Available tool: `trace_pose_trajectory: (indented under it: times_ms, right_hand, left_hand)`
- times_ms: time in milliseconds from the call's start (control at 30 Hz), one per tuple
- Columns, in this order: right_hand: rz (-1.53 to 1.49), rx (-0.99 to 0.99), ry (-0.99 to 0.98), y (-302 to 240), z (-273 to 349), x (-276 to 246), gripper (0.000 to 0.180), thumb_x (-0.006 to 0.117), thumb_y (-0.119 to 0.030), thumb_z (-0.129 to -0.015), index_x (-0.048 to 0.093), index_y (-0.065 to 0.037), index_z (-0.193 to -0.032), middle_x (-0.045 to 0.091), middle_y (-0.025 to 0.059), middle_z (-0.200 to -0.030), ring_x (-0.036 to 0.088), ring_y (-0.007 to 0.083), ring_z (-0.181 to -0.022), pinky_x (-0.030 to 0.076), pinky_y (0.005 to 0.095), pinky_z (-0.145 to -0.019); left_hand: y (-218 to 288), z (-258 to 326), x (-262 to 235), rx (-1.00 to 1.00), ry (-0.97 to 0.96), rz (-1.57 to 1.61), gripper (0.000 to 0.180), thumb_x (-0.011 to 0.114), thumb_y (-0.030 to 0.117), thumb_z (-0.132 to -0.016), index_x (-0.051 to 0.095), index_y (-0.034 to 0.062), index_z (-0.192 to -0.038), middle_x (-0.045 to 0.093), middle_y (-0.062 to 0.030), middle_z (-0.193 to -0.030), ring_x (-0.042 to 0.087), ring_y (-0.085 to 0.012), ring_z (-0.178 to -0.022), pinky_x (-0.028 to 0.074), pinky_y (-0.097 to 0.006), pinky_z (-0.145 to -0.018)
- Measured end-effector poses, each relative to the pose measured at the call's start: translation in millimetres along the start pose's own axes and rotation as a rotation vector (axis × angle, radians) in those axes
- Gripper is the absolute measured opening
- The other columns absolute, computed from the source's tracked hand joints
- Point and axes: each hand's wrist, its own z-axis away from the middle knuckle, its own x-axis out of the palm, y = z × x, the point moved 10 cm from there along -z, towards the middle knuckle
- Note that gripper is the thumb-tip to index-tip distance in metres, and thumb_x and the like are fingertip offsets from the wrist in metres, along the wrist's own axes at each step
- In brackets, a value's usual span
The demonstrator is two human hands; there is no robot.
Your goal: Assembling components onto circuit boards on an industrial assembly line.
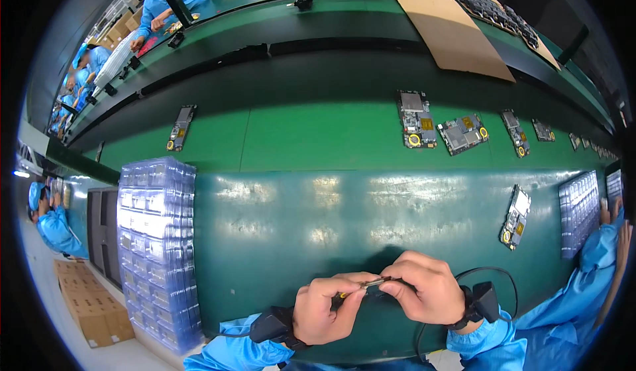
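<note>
Near the front of the green workbench, a small circuit board is held up almost edge-on. My left hand pinches its left end between thumb and fingers, beside a small yellow spot. On the opposite end, my right hand has the board between thumb and bent fingers. Much of the board's face is turned away or covered by the fingers. A black strap with a dark block sits on each wrist. Another circuit board, with a silver shield and a yellow ring, lies on the bench to the right.
Clear plastic trays are stacked at the left, others at the right. Several boards lie on the green strip beyond the bench. Cardboard overhangs it. A black cable loops by my right wrist. A blue-sleeved co-worker is close at right.
</note>
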Motion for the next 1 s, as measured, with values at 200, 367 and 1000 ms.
trace_pose_trajectory:
  times_ms: [200,367,1000]
  right_hand:
    - [0.007,-0.022,0.06,-3,2,-5,0.013,0.077,-0.01,-0.085,0.071,-0.004,-0.095,0.064,0.0078,-0.078,0.062,0.0286,-0.067,0.051,0.0377,-0.063]
    - [-0.182,0.09,-0.15,9,0,2,0.018,0.079,-0.017,-0.087,0.073,-0.003,-0.097,0.068,0.0092,-0.079,0.066,0.0237,-0.066,0.05,0.0327,-0.056]
    - [-0.9,0.561,0.143,81,-88,13,0.021,0.066,-0.024,-0.1,0.068,-0.005,-0.093,0.069,0.0027,-0.078,0.061,0.0099,-0.061,0.048,0.0243,-0.054]
  left_hand:
    - [-12,-5,-2,-0.102,0.015,0.022,0.028,0.057,-0.002,-0.1,0.037,0.0005,-0.119,0.068,-0.0236,-0.107,0.07,-0.0212,-0.095,0.058,-0.032,-0.081]
    - [-10,-7,-3,-0.173,0.005,-0.048,0.027,0.063,-0.003,-0.096,0.047,0.0015,-0.117,0.073,-0.0178,-0.103,0.075,-0.0232,-0.087,0.059,-0.032,-0.073]
    - [-87,-45,-129,-0.285,0.521,0.24,0.047,0.048,0.021,-0.108,0.029,-0.0006,-0.146,0.053,-0.0122,-0.118,0.068,-0.0204,-0.085,0.063,-0.036,-0.069]
